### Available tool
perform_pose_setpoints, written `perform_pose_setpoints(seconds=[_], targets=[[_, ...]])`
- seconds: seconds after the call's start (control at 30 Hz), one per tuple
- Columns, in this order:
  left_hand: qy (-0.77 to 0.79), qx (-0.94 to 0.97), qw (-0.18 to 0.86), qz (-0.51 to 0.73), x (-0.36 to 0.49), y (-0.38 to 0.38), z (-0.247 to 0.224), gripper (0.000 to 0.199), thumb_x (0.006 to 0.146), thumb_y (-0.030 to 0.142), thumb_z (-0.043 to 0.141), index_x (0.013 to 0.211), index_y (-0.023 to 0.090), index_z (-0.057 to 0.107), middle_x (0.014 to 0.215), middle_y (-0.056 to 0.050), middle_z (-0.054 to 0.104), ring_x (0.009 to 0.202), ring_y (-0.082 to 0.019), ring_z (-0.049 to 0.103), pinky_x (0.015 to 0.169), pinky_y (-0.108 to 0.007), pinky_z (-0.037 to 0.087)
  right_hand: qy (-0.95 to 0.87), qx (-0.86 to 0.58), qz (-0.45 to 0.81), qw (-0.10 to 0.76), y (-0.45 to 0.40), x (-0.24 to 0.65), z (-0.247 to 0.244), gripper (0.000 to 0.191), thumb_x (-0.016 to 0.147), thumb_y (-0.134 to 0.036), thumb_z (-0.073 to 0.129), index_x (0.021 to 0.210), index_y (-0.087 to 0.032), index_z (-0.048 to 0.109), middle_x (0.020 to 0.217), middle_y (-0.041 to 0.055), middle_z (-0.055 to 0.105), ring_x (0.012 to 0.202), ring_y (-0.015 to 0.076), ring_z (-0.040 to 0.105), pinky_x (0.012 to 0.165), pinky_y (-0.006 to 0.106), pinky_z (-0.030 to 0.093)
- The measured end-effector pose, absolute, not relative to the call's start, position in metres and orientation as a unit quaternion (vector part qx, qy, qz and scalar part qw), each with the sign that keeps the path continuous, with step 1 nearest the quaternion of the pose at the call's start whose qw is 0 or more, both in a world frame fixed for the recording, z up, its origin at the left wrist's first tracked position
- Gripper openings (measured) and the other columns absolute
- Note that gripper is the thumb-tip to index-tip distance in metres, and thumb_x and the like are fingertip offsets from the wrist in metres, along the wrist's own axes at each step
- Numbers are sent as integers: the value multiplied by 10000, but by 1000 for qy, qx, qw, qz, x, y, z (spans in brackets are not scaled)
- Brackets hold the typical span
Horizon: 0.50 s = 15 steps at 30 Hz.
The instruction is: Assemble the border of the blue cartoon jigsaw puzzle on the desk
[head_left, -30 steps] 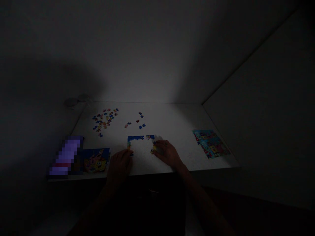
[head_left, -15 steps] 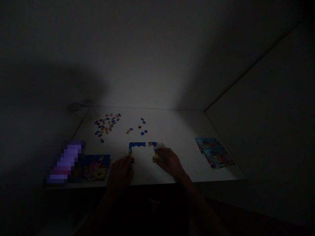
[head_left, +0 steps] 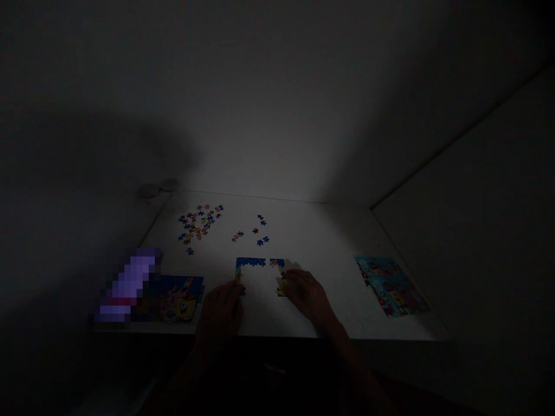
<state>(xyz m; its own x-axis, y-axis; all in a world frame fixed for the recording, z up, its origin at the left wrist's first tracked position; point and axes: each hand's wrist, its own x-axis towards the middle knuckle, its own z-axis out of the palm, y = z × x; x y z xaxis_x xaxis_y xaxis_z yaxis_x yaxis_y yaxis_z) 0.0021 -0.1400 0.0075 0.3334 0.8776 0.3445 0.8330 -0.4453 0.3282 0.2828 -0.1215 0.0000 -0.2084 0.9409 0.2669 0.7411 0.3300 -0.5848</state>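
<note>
Working from the outside in, under very little light

Two thin, interlocked runs of jigsaw border lie flat on the white tabletop: a blue-topped left run and a shorter blue-and-yellow right run, apart by a narrow gap along the top. The left hand rests fingers together on the left run's side; the right hand curls, thumb and fingertips at the right run. It's too dark for me to tell whether either truly pinches.

I'd call this the border-joining step. The next move seems to call for squaring the top ends and checking whether their tabs match; if not, a linking piece is needed. Small, mostly blue loose pieces lie just beyond, with a multicoloured scatter of jigsaw pieces farther left. A blue printed picture with yellow and pink figures lies left of the left hand.
</note>
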Motion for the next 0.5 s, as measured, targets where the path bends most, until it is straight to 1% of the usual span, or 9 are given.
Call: perform_pose_setpoints(seconds=[0.2,0.37,0.5], targets=[[528,808,56,255,2,-141,4,346,902,134,468,1212,224,593,1198,-92,660,1086,-259,595,939,-435,477,-731,-576,191,312,-121,287,-6,265,906,-365,604,1142,-260,663,1178,101,690,1119,278,638,951,482,545],[532,805,59,255,3,-141,5,333,903,132,475,1202,216,595,1190,-93,660,1072,-262,597,926,-436,485,-687,-598,211,356,-115,291,-10,250,944,-400,520,1079,-240,658,1087,118,697,1019,271,665,904,462,556],[535,804,60,251,2,-141,4,348,884,117,487,1196,223,599,1199,-83,660,1071,-261,598,936,-439,484,-666,-612,213,369,-111,293,-13,259,949,-411,492,1043,-237,659,1071,116,692,986,266,670,874,440,554]])
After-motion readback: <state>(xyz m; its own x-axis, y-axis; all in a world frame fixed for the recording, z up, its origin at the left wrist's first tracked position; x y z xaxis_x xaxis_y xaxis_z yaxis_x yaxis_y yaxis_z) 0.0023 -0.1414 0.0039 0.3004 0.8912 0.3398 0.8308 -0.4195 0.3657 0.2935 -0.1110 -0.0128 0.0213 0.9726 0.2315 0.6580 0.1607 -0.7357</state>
